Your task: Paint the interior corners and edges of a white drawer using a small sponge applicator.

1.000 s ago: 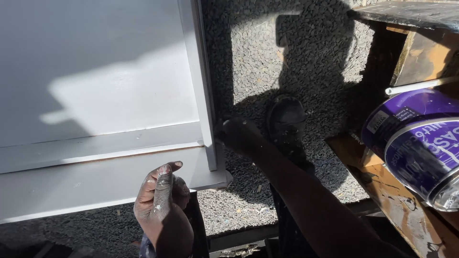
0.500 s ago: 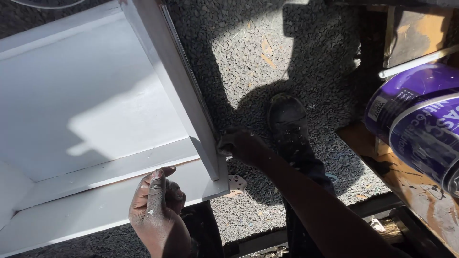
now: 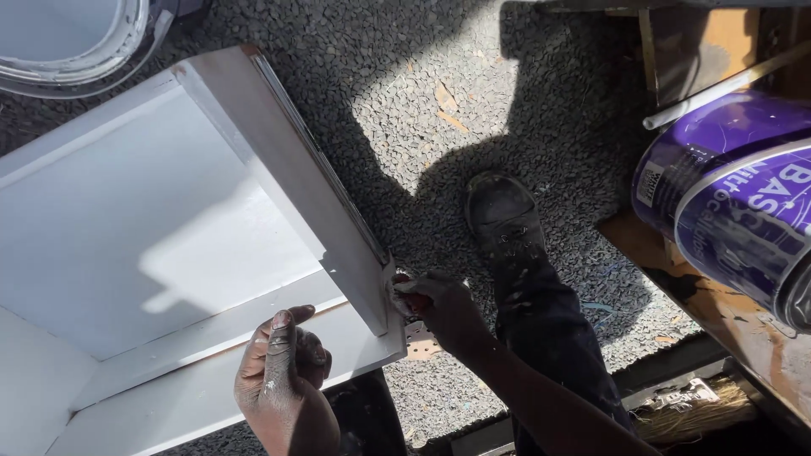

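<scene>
Down the left half of the frame lies the white-painted wooden cabinet frame, an open box with a flat back panel and a slanting side board that runs from upper left toward the centre, all of it resting on dark grey gravel ground. The left hand, flecked with white paint, sits at lower centre-left, fingers pressed together and curled over the cabinet's lower front edge, gripping it. The right hand comes in from the lower right, just right of the cabinet's bottom corner, its fingers bunched and pinching a small reddish piece against the end of the side board; exactly what that piece is cannot be told. Beside that hand, a paint-spattered black boot and dark trouser leg stand on the gravel in the person's own shadow. At the right edge, a large purple paint bucket lies tilted on a paint-stained wooden shelf. The rim of a pale round tub peeks in at the top left.
</scene>
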